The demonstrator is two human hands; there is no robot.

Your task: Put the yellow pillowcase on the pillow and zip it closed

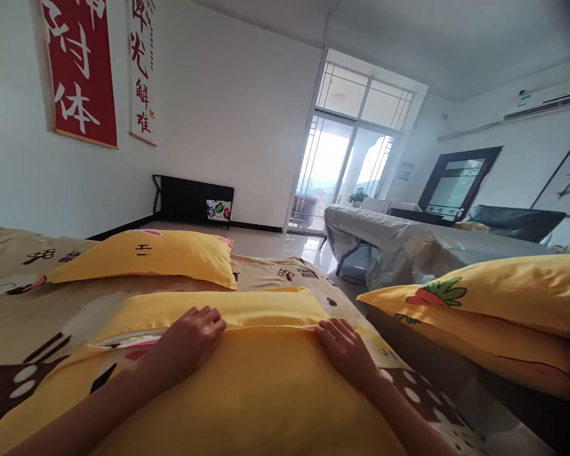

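A yellow pillowcase (266, 392) lies in front of me on the bed, with a folded flap across its far end. My left hand (200, 334) is closed on the flap's edge, left of the middle, its fingertips curled out of sight. Toward the flap's right end, my right hand (346, 347) grips the same edge with bent fingers. At the left, a gap in the opening (130, 341) shows something white and a pink-red patch; what lies inside is mostly hidden.
Beyond it, a second yellow pillow (152, 256) rests on the patterned bedsheet (270, 263). Stacked yellow pillows (513, 297) with a carrot print are at the right. Farther back stand a plastic-covered table (408, 234), a black folded frame (185, 196) and a glass door (342, 164).
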